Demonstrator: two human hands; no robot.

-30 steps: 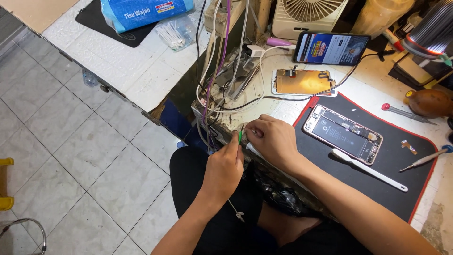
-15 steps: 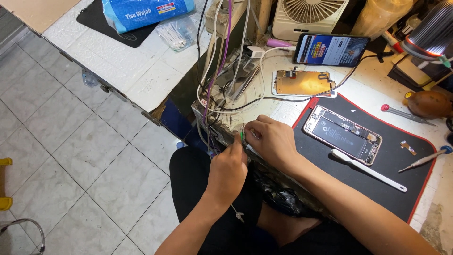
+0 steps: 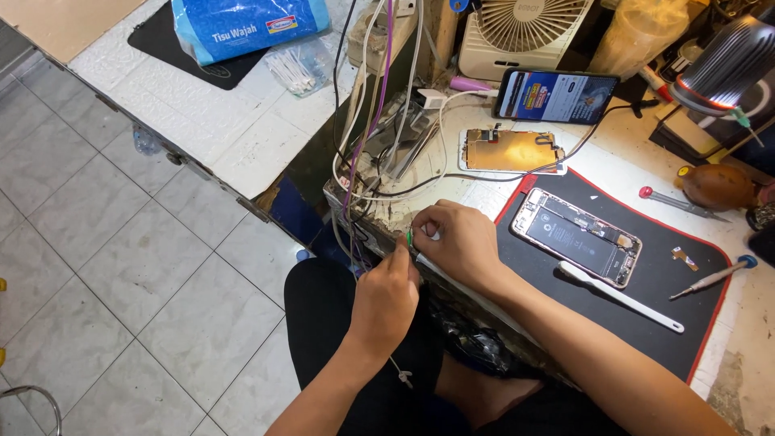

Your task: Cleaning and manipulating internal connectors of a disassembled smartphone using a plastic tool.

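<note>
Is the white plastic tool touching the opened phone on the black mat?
Apart. In the head view, bare black mat shows between the white plastic tool and the opened phone along their whole length.

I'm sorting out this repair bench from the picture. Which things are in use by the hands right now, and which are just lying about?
In use:
- left hand and right hand, together at the bench edge
- small green-tipped tool, pinched between them

Lying about:
- opened phone on the black mat
- white spudger
- detached screen
- lit phone
- fan
</note>
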